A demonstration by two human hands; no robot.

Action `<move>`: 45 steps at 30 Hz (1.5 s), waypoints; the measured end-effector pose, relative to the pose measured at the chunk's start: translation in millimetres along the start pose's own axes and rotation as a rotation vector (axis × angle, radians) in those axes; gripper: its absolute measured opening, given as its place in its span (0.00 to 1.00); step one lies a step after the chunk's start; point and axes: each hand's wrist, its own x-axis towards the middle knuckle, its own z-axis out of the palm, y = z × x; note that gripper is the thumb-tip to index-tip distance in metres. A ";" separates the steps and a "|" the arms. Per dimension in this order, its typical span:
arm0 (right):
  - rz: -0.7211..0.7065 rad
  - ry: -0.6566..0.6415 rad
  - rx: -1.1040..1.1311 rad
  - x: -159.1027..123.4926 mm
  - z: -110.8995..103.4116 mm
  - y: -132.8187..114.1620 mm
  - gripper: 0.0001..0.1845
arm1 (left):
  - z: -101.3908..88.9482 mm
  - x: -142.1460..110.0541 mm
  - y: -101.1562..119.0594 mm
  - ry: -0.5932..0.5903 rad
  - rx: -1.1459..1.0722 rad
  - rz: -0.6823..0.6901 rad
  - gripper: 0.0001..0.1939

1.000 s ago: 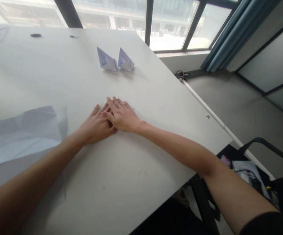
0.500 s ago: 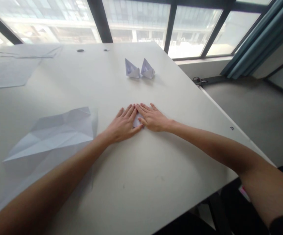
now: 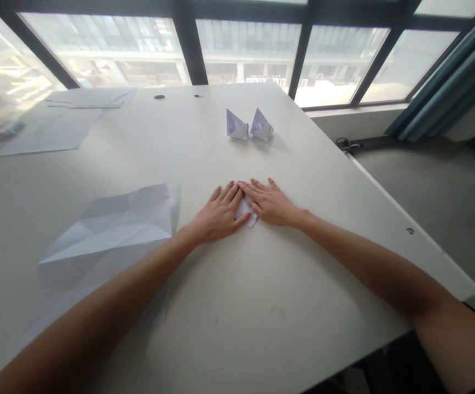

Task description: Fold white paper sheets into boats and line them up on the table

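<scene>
- Right now we have the piece [image 3: 243,207], a small bit of folded white paper, on the table [image 3: 262,295], partly covered by our hands
- Our left hand [image 3: 220,216] lies palm down on its left side, fingers slightly spread, thumb near its lower part; our right hand [image 3: 273,205] rests over the other side, and the fingertips meet near the top
- Both hands are open and flattened, neither gripping
- We seem to be at the step of pressing the folds down
- As we judge it, the next move calls for even pressure and a light touch, since thin layers can slip
- Beyond our hands stand two shapes [image 3: 236,131]; a creased sheet [image 3: 122,219] lies to our left, partly behind our forearm [image 3: 139,290]
</scene>
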 end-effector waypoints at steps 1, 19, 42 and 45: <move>0.005 -0.005 -0.003 1.8 -0.2 2.7 0.33 | -0.2 0.1 -0.5 0.000 0.001 0.004 0.40; 0.092 0.065 0.018 -17.3 -3.0 -11.1 0.31 | 0.9 0.0 -2.2 -0.008 -0.001 -0.031 0.51; -0.058 -0.079 0.291 -9.4 -8.2 4.3 0.50 | -1.3 0.7 -0.8 -0.011 -0.024 -0.057 0.41; 0.032 0.079 0.315 -9.1 -1.4 3.1 0.38 | -1.6 0.6 1.8 -0.002 -0.008 -0.051 0.43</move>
